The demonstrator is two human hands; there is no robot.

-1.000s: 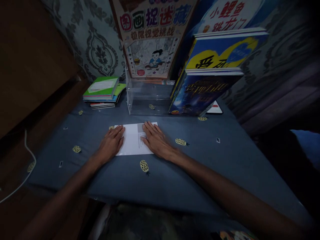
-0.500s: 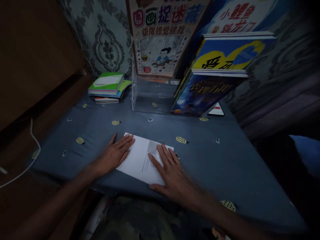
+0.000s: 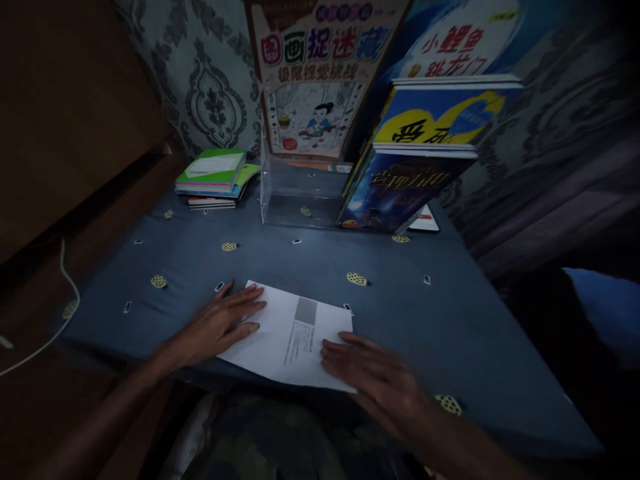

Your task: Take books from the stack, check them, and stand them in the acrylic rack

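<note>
paper [image 3: 293, 340] flat at table [image 3: 450, 320] edge, unlifted | left hand [image 3: 220, 327] spread flat on it | right hand [image 3: 373, 377] open, fingertips on its corner

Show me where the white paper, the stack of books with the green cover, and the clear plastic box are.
white paper [image 3: 287, 337], head view, bare middle of the sheet.
stack of books [image 3: 213, 170], head view, green top cover.
clear plastic box [image 3: 300, 197], head view, front wall.

Matt white paper sheet [image 3: 293, 337] lies on soft blue printed cloth [image 3: 450, 313]; the clear plastic stand [image 3: 300, 200] looks glossy.
</note>
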